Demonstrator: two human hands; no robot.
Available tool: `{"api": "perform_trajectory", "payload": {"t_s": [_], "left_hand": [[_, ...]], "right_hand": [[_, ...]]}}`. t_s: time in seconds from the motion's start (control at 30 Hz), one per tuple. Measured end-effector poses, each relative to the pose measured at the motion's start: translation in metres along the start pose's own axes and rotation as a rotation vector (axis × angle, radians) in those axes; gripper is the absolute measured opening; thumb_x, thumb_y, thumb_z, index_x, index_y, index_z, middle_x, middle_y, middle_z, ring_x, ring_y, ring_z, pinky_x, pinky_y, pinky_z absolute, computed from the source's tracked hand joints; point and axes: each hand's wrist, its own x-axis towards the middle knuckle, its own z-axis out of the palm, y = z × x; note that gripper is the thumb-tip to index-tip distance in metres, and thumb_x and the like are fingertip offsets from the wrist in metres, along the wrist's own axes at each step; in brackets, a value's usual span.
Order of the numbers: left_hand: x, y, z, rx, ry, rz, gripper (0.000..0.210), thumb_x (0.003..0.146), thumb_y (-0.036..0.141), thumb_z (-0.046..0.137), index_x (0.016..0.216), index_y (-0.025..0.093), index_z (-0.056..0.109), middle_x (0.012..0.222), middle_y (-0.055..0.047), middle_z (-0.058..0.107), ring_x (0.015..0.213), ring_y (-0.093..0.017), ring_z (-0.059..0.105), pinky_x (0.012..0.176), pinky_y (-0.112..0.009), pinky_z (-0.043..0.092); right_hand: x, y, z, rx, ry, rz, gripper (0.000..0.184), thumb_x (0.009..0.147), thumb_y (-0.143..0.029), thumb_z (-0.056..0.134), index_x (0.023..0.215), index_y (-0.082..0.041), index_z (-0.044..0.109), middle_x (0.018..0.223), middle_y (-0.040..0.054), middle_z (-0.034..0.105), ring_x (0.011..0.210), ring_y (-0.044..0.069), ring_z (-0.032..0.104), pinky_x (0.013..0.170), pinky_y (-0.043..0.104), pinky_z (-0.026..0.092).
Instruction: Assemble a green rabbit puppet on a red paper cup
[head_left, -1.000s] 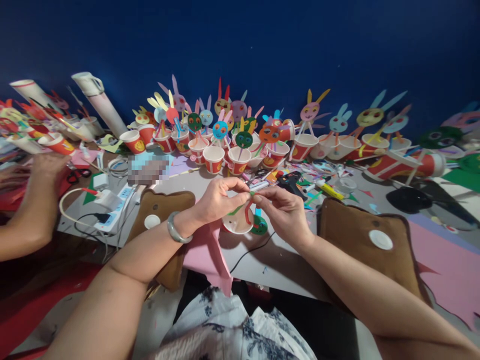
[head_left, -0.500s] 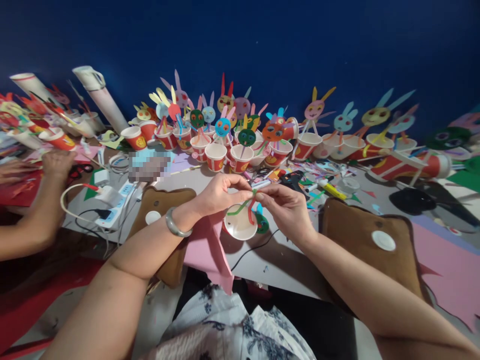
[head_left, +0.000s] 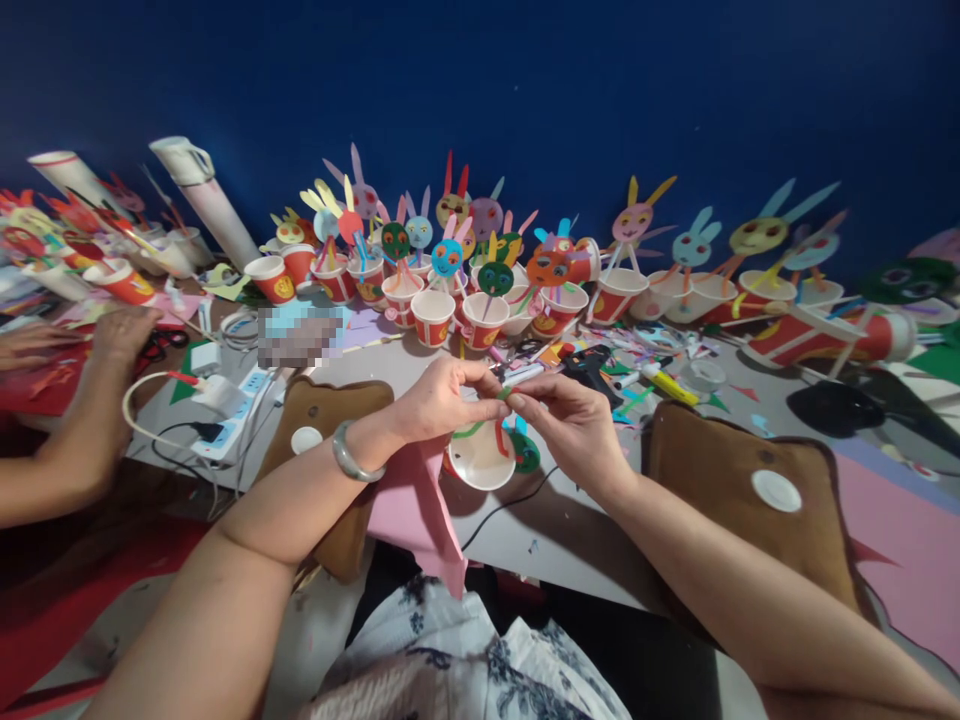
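Note:
My left hand (head_left: 446, 402) and my right hand (head_left: 576, 425) meet above a white-lined paper cup (head_left: 484, 474). Thumbs and fingertips of both pinch a narrow green paper strip (head_left: 470, 431), whose upper part is mostly covered by the fingers. Beside it a red paper strip (head_left: 501, 437) hangs over the inside of the cup; its top end is hidden by my hands. A green round paper face (head_left: 526, 453) with a blue piece shows at the cup's right side. Pink paper (head_left: 416, 505) lies left of the cup, under my left wrist.
Red paper cups (head_left: 433, 318) with paper rabbit faces line the wall. Brown cushions (head_left: 731, 500) lie on both sides. A black glue gun (head_left: 589, 372) rests among paper scraps. A power strip (head_left: 234, 415) with cables is at left, near another person's hand (head_left: 124, 335).
My hands have dipped slightly, and the fingertips now cover more of the green strip's top and the red strip's upper end. The cup remains beneath them.

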Motion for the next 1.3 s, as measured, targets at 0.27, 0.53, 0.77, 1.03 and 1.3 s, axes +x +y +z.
{"api": "perform_trajectory", "payload": {"t_s": [0.27, 0.53, 0.77, 1.03, 1.3], "left_hand": [[0.002, 0.008, -0.007, -0.041, 0.098, -0.045, 0.015, 0.075, 0.027, 0.076, 0.074, 0.013, 0.07, 0.074, -0.002, 0.07, 0.069, -0.012, 0.061, 0.066, -0.023, 0.048], [0.004, 0.007, -0.008, -0.17, 0.153, -0.091, 0.015, 0.073, 0.026, 0.077, 0.076, 0.013, 0.07, 0.073, -0.002, 0.07, 0.067, -0.01, 0.06, 0.064, -0.022, 0.047], [0.002, 0.005, -0.006, -0.145, 0.138, -0.04, 0.017, 0.076, 0.029, 0.078, 0.081, 0.014, 0.073, 0.077, -0.003, 0.072, 0.068, -0.011, 0.063, 0.064, -0.022, 0.049], [0.002, 0.001, -0.007, -0.136, 0.107, -0.022, 0.018, 0.079, 0.03, 0.077, 0.083, 0.013, 0.073, 0.079, -0.004, 0.073, 0.07, -0.012, 0.064, 0.066, -0.022, 0.051], [0.0, 0.009, -0.008, -0.022, 0.085, 0.063, 0.014, 0.08, 0.027, 0.076, 0.082, 0.014, 0.073, 0.08, -0.004, 0.073, 0.072, -0.012, 0.065, 0.067, -0.022, 0.051]], "right_hand": [[-0.005, 0.009, -0.006, -0.033, -0.31, -0.087, 0.108, 0.058, -0.056, 0.091, 0.149, -0.026, 0.04, 0.132, 0.0132, 0.061, 0.114, 0.029, 0.063, 0.1, 0.046, 0.051], [-0.017, 0.015, 0.009, -0.067, -0.37, -0.07, 0.12, 0.075, -0.04, 0.084, 0.162, -0.035, 0.002, 0.163, 0.013, 0.03, 0.141, 0.035, 0.046, 0.115, 0.055, 0.042], [-0.02, 0.019, 0.01, -0.18, -0.324, -0.117, 0.109, 0.077, -0.036, 0.082, 0.161, -0.034, 0.012, 0.162, 0.0125, 0.032, 0.141, 0.036, 0.046, 0.114, 0.057, 0.042], [-0.018, 0.017, 0.007, -0.247, -0.285, -0.113, 0.104, 0.075, -0.034, 0.081, 0.158, -0.029, 0.019, 0.136, 0.0142, 0.06, 0.123, 0.034, 0.061, 0.103, 0.054, 0.05], [-0.017, 0.017, 0.006, -0.276, -0.244, -0.147, 0.1, 0.075, -0.038, 0.081, 0.156, -0.028, 0.024, 0.128, 0.0133, 0.066, 0.115, 0.034, 0.066, 0.097, 0.051, 0.053]]}}
